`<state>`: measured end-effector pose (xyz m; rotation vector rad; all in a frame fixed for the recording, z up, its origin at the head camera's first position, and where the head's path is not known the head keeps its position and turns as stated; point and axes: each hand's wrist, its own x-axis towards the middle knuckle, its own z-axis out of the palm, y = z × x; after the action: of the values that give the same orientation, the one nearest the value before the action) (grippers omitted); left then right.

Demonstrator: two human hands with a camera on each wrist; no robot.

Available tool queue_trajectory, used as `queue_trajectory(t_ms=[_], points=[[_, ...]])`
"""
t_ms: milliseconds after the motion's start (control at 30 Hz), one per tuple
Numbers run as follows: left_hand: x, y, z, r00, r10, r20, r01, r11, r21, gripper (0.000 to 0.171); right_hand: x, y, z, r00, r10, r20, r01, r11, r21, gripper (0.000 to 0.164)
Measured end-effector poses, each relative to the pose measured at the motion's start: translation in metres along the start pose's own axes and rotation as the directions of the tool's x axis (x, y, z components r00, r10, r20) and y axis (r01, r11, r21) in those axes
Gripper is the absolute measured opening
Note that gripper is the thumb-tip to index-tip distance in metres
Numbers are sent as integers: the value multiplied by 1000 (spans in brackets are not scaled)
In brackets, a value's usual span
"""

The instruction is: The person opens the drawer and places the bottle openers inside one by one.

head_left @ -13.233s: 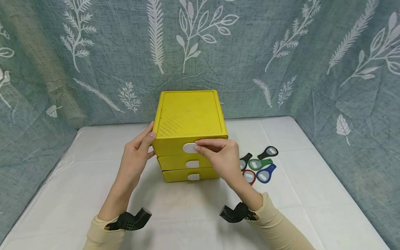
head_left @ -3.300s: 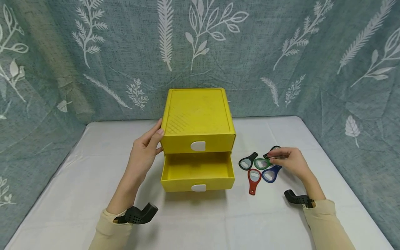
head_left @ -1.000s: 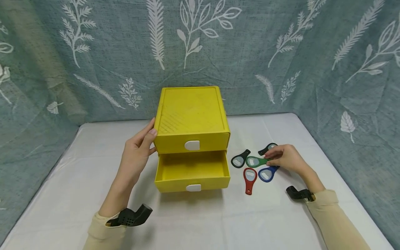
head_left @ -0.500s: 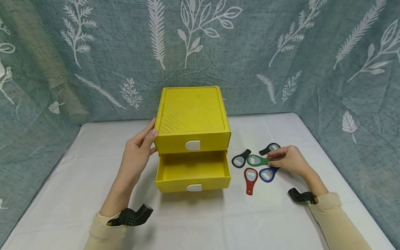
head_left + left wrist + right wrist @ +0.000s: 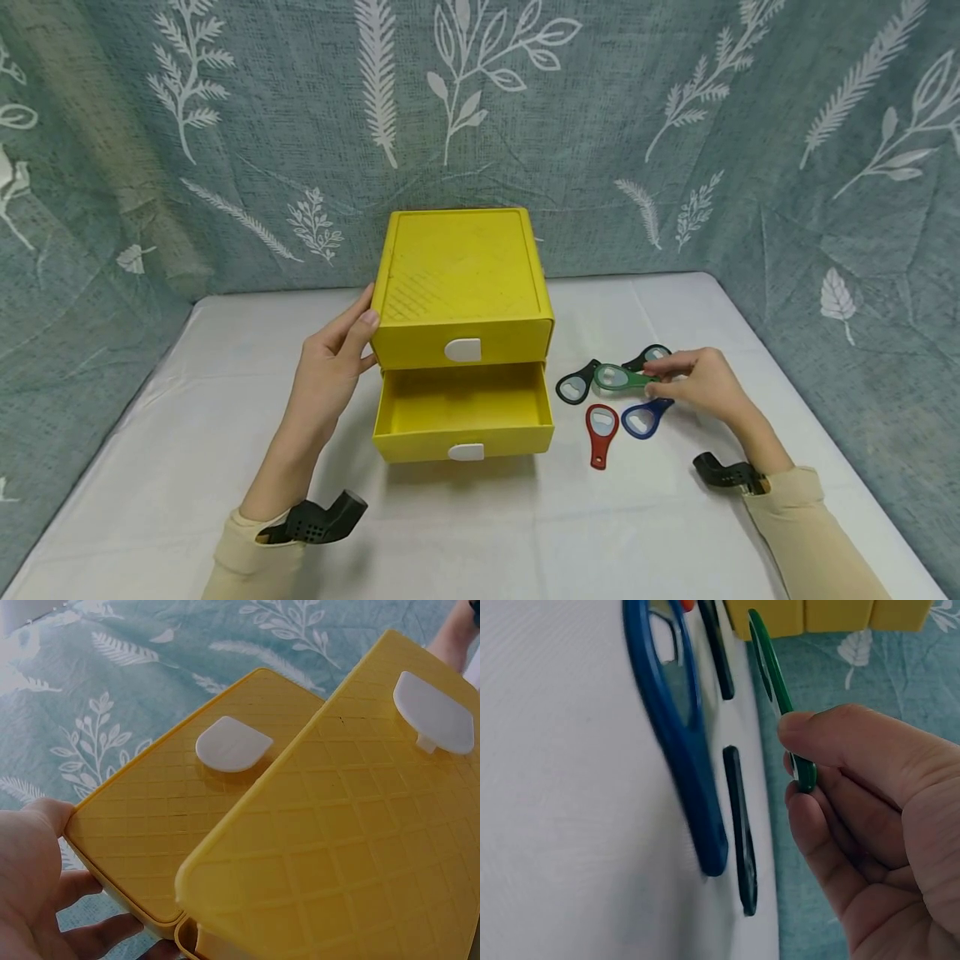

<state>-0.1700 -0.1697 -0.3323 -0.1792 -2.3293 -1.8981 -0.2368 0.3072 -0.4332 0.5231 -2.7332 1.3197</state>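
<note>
A yellow drawer cabinet (image 5: pixel 461 267) with white pull tabs stands on the cloth. Its drawer below the top one (image 5: pixel 463 408) is pulled out and holds nothing. My left hand (image 5: pixel 330 362) rests against the cabinet's left side near the front corner, thumb at the edge. My right hand (image 5: pixel 701 383) pinches the handle end of a green bottle opener (image 5: pixel 774 671) between thumb and fingers, raised off the table in the right wrist view. Around it lie a blue bottle opener (image 5: pixel 641 419), a red one (image 5: pixel 602 433) and two black ones, the left (image 5: pixel 574 385) and the far one (image 5: pixel 637 362).
A white cloth (image 5: pixel 480 525) covers the table. Teal leaf-print fabric (image 5: pixel 480 125) hangs behind it and at both sides. The open drawer juts toward me, left of the bottle openers.
The middle drawer has come out since the oldest frame, and the right hand has moved from the cabinet to the bottle openers. In the last half second the green bottle opener has lifted slightly.
</note>
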Motion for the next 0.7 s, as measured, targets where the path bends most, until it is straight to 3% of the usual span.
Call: queue_trajectory(t_ms=[300, 700], points=[[-1, 0, -1, 1000, -7, -2, 7, 1000, 0, 54, -2, -13, -5, 999, 5, -41, -6, 1000, -8, 26], [-1, -2, 0, 1000, 6, -5, -6, 1000, 14, 52, -7, -52, -12, 990, -108, -91, 112, 993, 39, 24]])
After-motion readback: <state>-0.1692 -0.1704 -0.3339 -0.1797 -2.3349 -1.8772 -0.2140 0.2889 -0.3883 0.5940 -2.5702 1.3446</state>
